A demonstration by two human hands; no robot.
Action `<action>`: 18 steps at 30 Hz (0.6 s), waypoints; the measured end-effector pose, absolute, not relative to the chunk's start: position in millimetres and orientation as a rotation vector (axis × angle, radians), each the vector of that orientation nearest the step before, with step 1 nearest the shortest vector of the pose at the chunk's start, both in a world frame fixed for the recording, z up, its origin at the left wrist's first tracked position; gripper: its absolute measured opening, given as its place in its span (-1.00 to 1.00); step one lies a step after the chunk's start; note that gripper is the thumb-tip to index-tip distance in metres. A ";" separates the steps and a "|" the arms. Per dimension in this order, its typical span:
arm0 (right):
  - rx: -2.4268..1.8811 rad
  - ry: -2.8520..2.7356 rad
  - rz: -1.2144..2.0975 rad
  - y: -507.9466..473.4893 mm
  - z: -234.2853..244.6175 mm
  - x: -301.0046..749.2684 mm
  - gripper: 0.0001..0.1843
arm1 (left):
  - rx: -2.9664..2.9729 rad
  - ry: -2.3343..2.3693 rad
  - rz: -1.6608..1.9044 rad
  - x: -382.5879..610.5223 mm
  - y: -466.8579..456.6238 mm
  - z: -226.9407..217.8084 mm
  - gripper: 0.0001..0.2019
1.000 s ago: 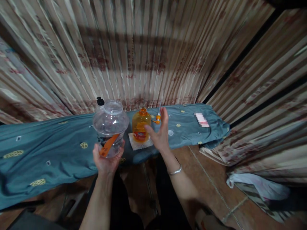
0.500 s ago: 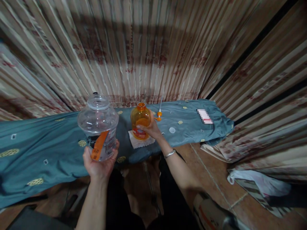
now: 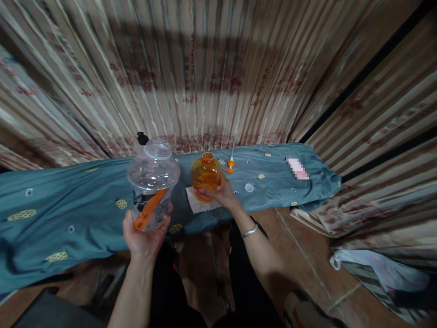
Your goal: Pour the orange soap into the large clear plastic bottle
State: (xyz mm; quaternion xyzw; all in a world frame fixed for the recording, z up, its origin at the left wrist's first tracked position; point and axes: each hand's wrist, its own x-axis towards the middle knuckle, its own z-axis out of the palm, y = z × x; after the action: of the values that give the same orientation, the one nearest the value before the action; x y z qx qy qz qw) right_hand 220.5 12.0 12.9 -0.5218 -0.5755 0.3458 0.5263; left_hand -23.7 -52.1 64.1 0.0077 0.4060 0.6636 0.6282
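Observation:
In the head view, my left hand grips a clear plastic jug from below near its base. The jug has an orange and black label, an open wide neck, and leans slightly right. Fingers of my right hand wrap the right side of an amber see-through bottle, whose neck is uncapped. Some liquid appears inside it. Beneath the bottle lies a pale scallop-edged cloth; I cannot tell whether they touch. An orange pump top with a white tube rests just beyond my right hand.
A teal patterned sheet covers the long narrow surface. On it are a white round disc and a blurred pink-and-white item. A small black object shows behind the jug. Striped curtains hang behind and at the right.
The jug in my left hand has moved right, nearer the amber bottle, and leans more. My right hand's grip shifted lower over the bottle's label. The whole view has shifted slightly.

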 end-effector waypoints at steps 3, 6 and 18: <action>-1.343 -1.362 0.762 5.3 17.2 221.1 -0.13 | 0.032 0.920 1.524 -23.3 -51.9 53.9 -0.37; -1.388 -1.393 0.690 -1.0 22.6 218.5 -0.14 | 0.056 0.910 1.546 -23.1 -53.0 45.3 -0.40; -1.482 -1.521 0.466 -7.5 31.4 217.2 -0.16 | 0.118 0.953 1.612 -32.6 -50.7 22.3 -0.53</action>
State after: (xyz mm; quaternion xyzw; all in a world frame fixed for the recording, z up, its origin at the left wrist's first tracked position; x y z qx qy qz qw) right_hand 217.2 -7.5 31.4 -0.6035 -0.6192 0.1897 0.4651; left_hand -32.6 -50.7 22.3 0.0507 0.4095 0.6928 0.5914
